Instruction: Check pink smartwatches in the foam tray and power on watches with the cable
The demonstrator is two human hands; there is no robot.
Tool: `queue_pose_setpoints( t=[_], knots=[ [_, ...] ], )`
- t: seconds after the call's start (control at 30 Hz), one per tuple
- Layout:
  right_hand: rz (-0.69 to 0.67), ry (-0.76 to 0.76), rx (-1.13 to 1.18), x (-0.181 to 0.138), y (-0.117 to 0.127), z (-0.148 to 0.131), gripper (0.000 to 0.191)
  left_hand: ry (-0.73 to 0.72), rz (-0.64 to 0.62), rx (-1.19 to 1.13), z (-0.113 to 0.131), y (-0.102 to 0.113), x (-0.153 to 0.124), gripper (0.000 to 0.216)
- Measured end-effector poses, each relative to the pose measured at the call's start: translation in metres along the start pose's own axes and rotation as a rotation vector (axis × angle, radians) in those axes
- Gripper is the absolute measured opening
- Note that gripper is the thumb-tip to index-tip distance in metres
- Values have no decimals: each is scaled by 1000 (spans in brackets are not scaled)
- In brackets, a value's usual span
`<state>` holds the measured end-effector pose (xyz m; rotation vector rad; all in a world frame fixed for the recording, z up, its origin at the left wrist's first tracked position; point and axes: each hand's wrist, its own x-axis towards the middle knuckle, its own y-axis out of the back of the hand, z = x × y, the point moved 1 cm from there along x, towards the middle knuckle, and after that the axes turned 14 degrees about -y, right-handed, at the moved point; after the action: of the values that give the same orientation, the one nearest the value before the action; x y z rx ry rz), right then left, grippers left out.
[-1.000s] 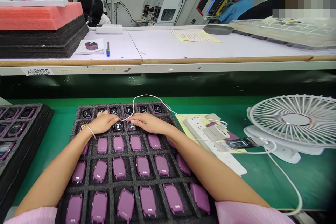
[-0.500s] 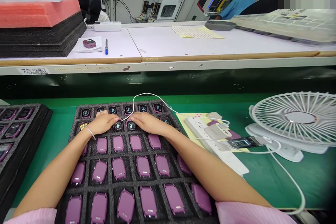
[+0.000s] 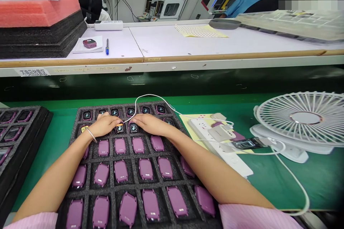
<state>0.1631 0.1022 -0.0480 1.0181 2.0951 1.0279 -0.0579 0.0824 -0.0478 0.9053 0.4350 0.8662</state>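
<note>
A black foam tray (image 3: 134, 184) holds rows of purple smartwatch bodies. In its second row, a smartwatch (image 3: 119, 128) shows a lit dial with an orange band along the top. My left hand (image 3: 105, 125) is closed at that watch's upper left, thumb against its edge; the other fingers are partly hidden. The thin white cable (image 3: 150, 95) arches over the tray and ends by this watch. My right hand (image 3: 149, 123) has its fingertips pinched at the cable's end, over the top of the neighbouring lit smartwatch (image 3: 133, 127). Nearer rows lie back up, like this purple case (image 3: 145, 169).
Right of the tray are a white power strip (image 3: 223, 146), a small black meter with a display (image 3: 248, 144) and a white fan (image 3: 303, 118). Another foam tray (image 3: 40, 128) stands at left. A raised shelf (image 3: 161, 48) runs behind, carrying foam blocks (image 3: 40, 14) and a pen (image 3: 107, 47).
An orange band has appeared on the screen of the watch by my left thumb. Both hands stay almost in place; the whole view has shifted slightly.
</note>
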Motion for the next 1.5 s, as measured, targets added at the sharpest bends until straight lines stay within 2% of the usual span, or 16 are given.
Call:
queue_pose_setpoints(
  t=[0.1, 0.23, 0.3, 0.37, 0.4, 0.43, 0.5, 0.6, 0.67, 0.77, 0.9, 1.0, 1.07, 1.2, 1.37, 1.5],
  knots=[
    [73, -32, 19, 1, 3, -1, 28, 46, 114, -37, 3, 0, 3, 25],
    [323, -110, -7, -9, 17, 2, 26, 124, 319, -29, 10, 15, -1, 24],
    [324, -82, -27, -23, 23, 10, 25, 137, 470, -17, 15, 32, -18, 26],
    [283, -43, -47, -43, 26, 24, 22, 130, 633, -28, 19, 49, -46, 27],
    [306, -45, -61, -54, 26, 34, 22, 135, 658, -35, 21, 55, -63, 28],
    [333, -57, -76, -65, 25, 44, 23, 150, 645, -38, 23, 59, -81, 29],
    [401, -99, -86, -86, 24, 66, 22, 151, 531, -48, 26, 57, -113, 29],
    [492, -150, -71, -110, 22, 88, 21, 130, 289, -11, 26, 39, -145, 24],
    [502, -159, -43, -121, 22, 92, 21, 133, 172, 83, 24, 25, -157, 21],
    [450, -101, -8, -135, 24, 83, 22, 123, 95, 236, 18, 16, -165, 22],
    [348, -18, -13, -144, 26, 72, 25, 11, 33, 454, 15, 19, -163, 24],
    [280, -11, -47, -147, 27, 72, 26, -43, -4, 675, 17, 21, -157, 29],
    [244, 0, -76, -147, 28, 74, 27, -87, -30, 722, 18, 20, -152, 26],
    [171, 37, -156, -145, 30, 75, 29, -60, -12, 588, 12, 24, -148, 30],
    [92, 17, -254, -134, 29, 76, 34, 148, 101, 205, 1, 43, -152, 51],
    [-9, 19, -172, -128, 32, 81, 35, 175, 47, -18, 1, 45, -151, 53]
  ],
)
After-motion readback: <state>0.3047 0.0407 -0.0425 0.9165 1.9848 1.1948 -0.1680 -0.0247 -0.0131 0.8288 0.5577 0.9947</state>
